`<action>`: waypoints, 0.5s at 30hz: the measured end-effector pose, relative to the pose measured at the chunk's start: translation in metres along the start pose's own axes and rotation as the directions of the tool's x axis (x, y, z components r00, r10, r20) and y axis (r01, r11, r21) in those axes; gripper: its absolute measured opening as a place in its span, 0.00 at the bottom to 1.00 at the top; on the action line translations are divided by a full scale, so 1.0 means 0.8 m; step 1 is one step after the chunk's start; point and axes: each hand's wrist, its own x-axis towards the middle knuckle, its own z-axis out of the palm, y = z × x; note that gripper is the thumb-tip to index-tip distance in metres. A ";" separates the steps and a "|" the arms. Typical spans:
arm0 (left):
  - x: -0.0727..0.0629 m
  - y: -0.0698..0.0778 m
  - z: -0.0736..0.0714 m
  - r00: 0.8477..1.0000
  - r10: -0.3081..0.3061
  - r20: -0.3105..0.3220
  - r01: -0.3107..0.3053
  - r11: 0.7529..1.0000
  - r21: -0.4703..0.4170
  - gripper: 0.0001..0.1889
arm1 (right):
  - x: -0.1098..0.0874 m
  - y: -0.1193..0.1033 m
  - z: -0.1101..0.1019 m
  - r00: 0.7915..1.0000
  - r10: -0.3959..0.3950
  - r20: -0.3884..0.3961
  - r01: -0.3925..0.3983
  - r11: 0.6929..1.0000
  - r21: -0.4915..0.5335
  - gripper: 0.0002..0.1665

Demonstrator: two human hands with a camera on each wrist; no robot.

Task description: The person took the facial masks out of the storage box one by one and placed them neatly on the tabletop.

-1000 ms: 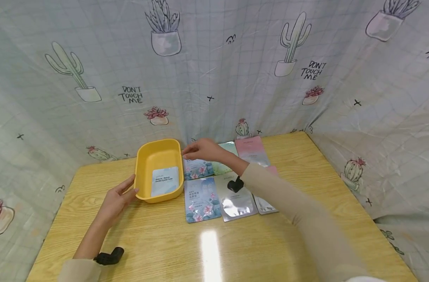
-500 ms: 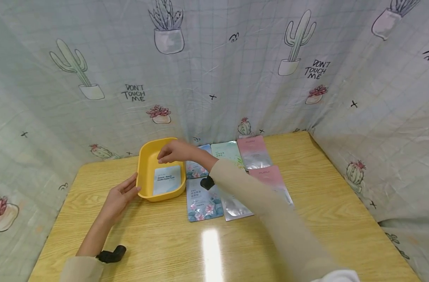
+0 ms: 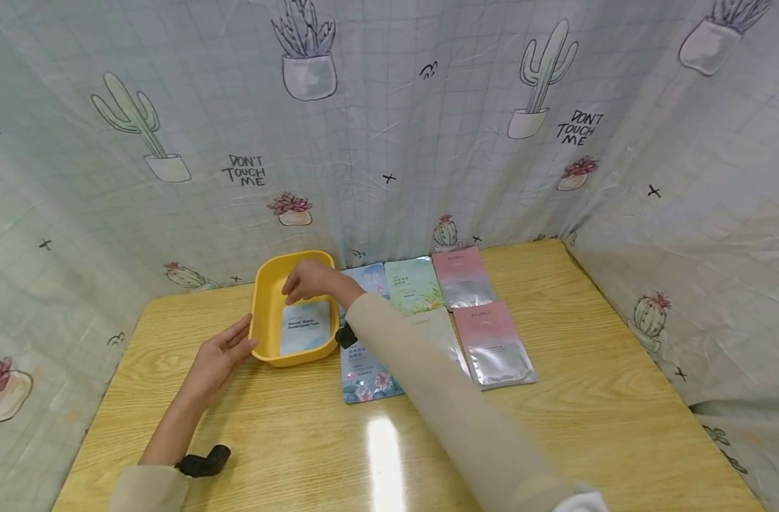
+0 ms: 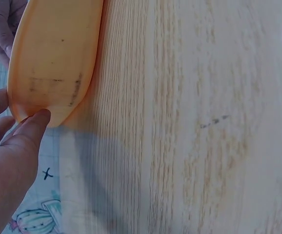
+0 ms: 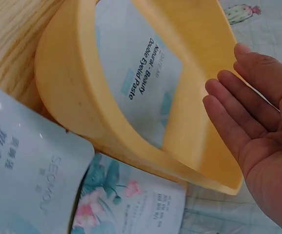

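A yellow plastic bin [image 3: 266, 309] stands at the back left of the table. On its floor lies a pale blue packet [image 3: 304, 338], printed "Double Eyelid Paste" in the right wrist view. My left hand [image 3: 213, 361] touches the bin's front-left corner from outside; its thumb [image 4: 36, 124] rests against the outer wall. Over the bin's inside hovers my right hand [image 3: 309, 279], fingers loosely bent and holding nothing. The right wrist view shows its palm [image 5: 272, 146] and bare fingertips. To the right, a blue floral packet [image 3: 366, 384] is partly hidden by the right sleeve.
Beside the bin, flat sachets lie in two rows: a blue one [image 3: 366, 276], a green one [image 3: 415, 284], two pink-and-silver ones [image 3: 464, 277] and a pale silver one [image 3: 452, 338]. A cactus-print curtain [image 3: 389, 142] hangs right behind the wooden table [image 3: 287, 441].
My right hand has moved left from the bin's right rim to over its inside, and its forearm has uncovered the pink sachets. The left hand stays at the bin's corner.
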 end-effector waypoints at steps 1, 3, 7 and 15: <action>0.000 0.000 0.000 1.000 0.003 0.001 -0.003 1.000 0.000 0.39 | 0.001 0.001 0.002 1.000 0.009 -0.008 -0.009 1.000 -0.001 0.19; 0.000 0.001 0.000 1.000 0.007 -0.001 -0.007 1.000 0.000 0.39 | 0.002 0.001 0.004 0.999 0.020 -0.025 -0.021 0.999 -0.025 0.18; 0.001 0.002 0.000 1.000 0.005 -0.005 -0.005 1.000 -0.002 0.39 | 0.006 0.002 0.009 0.998 0.047 -0.039 -0.051 0.995 -0.085 0.17; 0.001 -0.001 -0.001 1.000 0.000 0.000 0.000 1.000 -0.018 0.38 | 0.015 0.013 0.023 0.993 0.099 -0.058 -0.105 0.990 -0.099 0.16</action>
